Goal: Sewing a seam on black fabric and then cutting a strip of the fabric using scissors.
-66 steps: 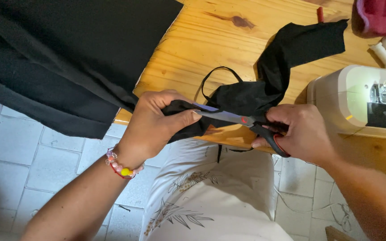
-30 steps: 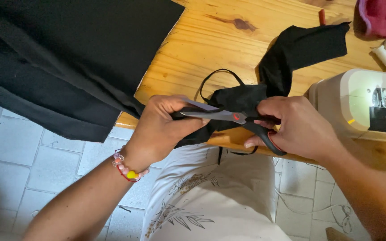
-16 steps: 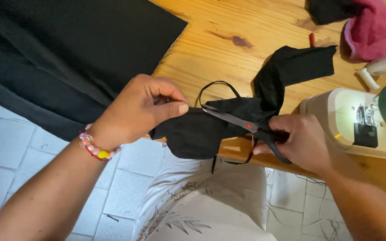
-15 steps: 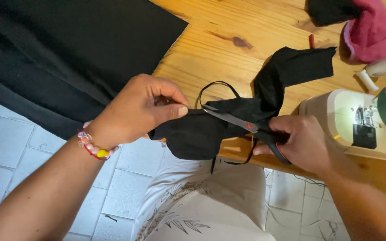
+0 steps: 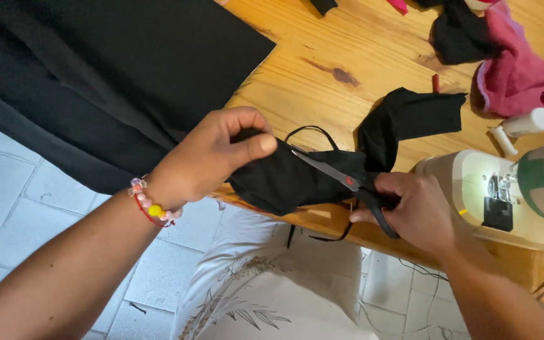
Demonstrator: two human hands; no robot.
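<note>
My left hand [image 5: 212,154] pinches the left end of a small black fabric piece [image 5: 284,182] held over the front edge of the wooden table [image 5: 322,50]. A thin black strap loops up from the piece. My right hand [image 5: 413,208] grips black-handled scissors [image 5: 341,179], whose silver blades lie across the fabric and point up and left toward my left thumb. The cloth runs on to the right, behind the scissors, and ends in a flap [image 5: 417,116] lying on the table. A beaded bracelet [image 5: 149,204] sits on my left wrist.
A large black cloth [image 5: 108,75] covers the table's left part and hangs over its edge. A white and green sewing machine [image 5: 524,189] stands at the right. Pink fabric [image 5: 517,69], dark scraps and a white thread spool [image 5: 527,123] lie behind it. Tiled floor below.
The view has tilted up, showing more of the table's far side. My left hand has moved left along the fabric, stretching it out; the scissors now lie across the open piece.
</note>
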